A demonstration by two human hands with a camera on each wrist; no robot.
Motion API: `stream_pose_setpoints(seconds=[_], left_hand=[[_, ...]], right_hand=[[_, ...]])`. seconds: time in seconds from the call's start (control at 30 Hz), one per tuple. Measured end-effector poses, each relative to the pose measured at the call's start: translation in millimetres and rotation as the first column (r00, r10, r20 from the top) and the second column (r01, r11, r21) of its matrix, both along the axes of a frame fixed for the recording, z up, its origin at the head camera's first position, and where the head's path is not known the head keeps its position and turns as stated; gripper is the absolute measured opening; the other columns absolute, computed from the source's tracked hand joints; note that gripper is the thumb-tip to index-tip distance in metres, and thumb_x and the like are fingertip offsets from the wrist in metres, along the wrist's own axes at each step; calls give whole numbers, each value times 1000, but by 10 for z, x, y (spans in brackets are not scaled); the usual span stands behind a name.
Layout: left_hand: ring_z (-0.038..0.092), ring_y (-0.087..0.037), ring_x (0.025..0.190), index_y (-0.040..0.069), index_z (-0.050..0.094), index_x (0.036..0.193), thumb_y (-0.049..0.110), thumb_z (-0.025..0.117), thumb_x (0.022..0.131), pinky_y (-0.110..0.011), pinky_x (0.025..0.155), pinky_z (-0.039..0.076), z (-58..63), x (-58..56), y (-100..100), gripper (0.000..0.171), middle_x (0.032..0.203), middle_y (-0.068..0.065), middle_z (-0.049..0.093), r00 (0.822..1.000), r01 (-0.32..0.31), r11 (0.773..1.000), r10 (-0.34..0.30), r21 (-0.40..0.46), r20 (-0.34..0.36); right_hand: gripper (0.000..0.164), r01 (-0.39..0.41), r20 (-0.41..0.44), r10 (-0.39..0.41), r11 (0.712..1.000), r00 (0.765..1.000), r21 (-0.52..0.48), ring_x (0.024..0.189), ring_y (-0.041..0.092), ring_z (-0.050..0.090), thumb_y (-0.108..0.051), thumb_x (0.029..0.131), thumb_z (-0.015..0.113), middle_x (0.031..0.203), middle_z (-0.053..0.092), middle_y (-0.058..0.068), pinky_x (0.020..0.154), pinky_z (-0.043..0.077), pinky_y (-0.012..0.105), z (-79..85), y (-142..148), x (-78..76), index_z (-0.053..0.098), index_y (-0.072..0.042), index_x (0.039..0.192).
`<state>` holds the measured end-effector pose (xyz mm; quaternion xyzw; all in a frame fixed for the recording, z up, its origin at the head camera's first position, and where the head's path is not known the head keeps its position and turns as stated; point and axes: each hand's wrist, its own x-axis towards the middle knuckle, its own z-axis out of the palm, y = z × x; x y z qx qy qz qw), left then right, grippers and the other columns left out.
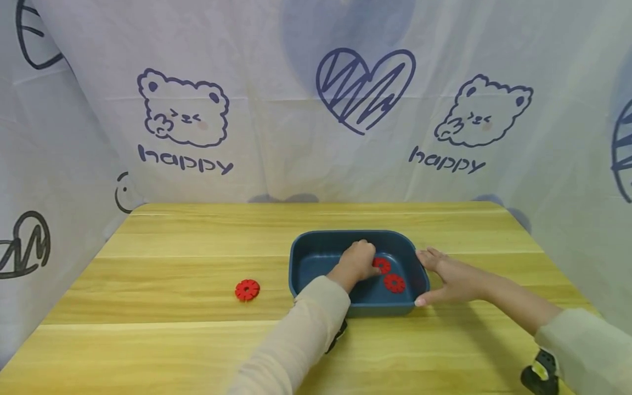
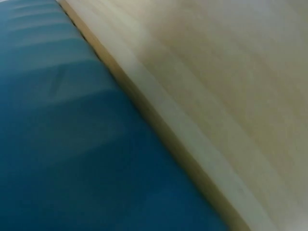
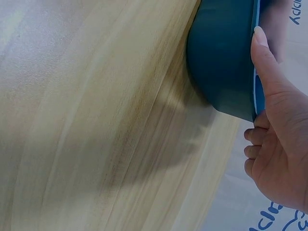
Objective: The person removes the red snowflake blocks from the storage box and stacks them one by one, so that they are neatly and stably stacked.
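Head view: the left hand is down inside the blue bin, knuckles up and fingers bent, thumb right beside one red slotted disc; whether they pinch it, I cannot tell! A second red disc lies flat on the bin floor, nearer the front. Out to the left, a lone red disc lies on the wooden table, well apart from the bin. And the right hand has the bin's right end, thumb at the near corner, fingers together at the far one. Behind it all, a pale cloth with bears, a heart and "happy".

Left wrist: a blurred blue wall fills the left, tabletop the right; no fingers here to judge.

Right wrist: a sharper look! The right thumb lies straight along the rim, the other fingers curl in at the bin's end, clamped on it, and the bin's shadow falls across the wood grain.
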<state>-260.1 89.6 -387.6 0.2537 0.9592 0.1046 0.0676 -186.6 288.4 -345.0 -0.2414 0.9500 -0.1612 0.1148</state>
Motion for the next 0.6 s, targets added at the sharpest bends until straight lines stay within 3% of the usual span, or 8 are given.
stream_pose_setpoints(seconds=[0.37,0.6], left_hand=[[56,-23,100,9,63,73,31,65,86,-30,81,51,-54,-1,69,26,108,-9,59,998,-24,999,22,-32,-51],[55,-24,100,9,59,69,28,64,87,-30,81,50,-82,-6,55,27,107,-10,60,1000,-14,1000,14,-13,-15]], right_hand=[[107,7,6,-7,1000,1000,2,132,57,14,-53,72,72,144,23,36,102,22,67,20,-2,-5,25,16,138],[107,11,9,-11,1000,1000,12,132,57,15,-54,72,72,144,23,36,102,22,67,20,-13,3,26,16,138]])
